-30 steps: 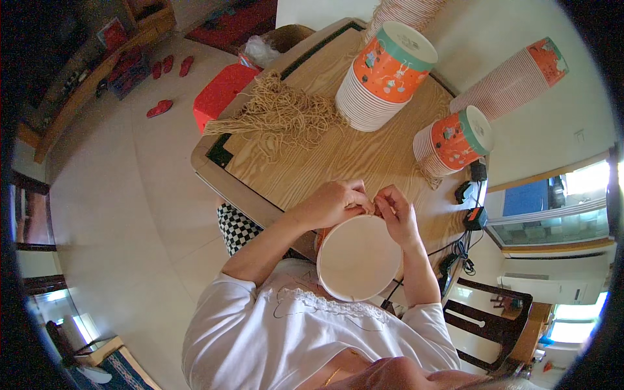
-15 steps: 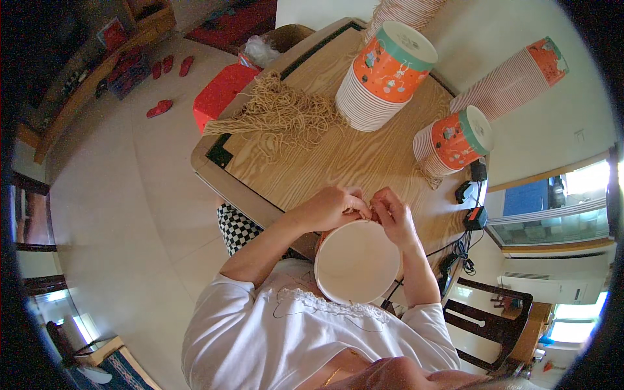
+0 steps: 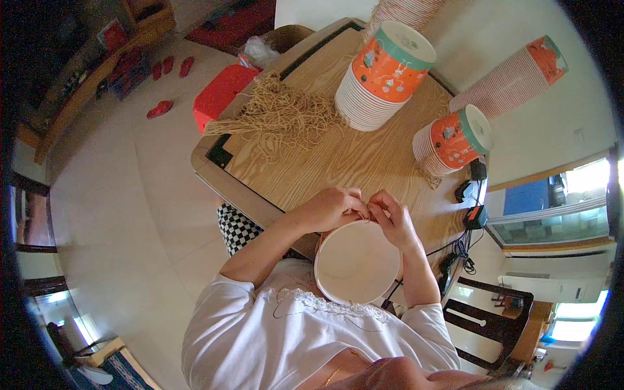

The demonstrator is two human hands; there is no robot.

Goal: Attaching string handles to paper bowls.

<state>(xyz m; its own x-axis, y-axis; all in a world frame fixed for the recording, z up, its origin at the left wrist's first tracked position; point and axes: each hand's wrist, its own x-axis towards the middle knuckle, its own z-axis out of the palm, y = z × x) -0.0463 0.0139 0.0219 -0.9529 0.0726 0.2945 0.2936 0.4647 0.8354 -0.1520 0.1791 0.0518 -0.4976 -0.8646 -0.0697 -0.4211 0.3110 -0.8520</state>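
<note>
A white-lined paper bucket (image 3: 357, 263) stands against my front with its open mouth toward me. Just beyond its far rim, my left hand (image 3: 339, 207) and my right hand (image 3: 390, 216) meet with fingers pinched together. Whatever small thing lies between the fingertips is too small to make out. A loose heap of tan twine (image 3: 286, 114) lies on the wooden table ahead and to the left. Behind my hands stands a tall stack of upturned orange-and-green paper buckets (image 3: 383, 78). A shorter stack of buckets (image 3: 455, 140) sits to its right, with tan twine at its base.
More stacked buckets (image 3: 513, 81) rise at the far right, and another stack (image 3: 406, 12) stands at the back. Black cables and adapters (image 3: 476, 218) line the table's right edge. A red stool (image 3: 224, 94) is beyond the left edge; a dark chair (image 3: 487, 318) stands right.
My right hand has shifted slightly left, closer to my left hand, at the bucket's far rim. The bucket and the stacks stay in place.
</note>
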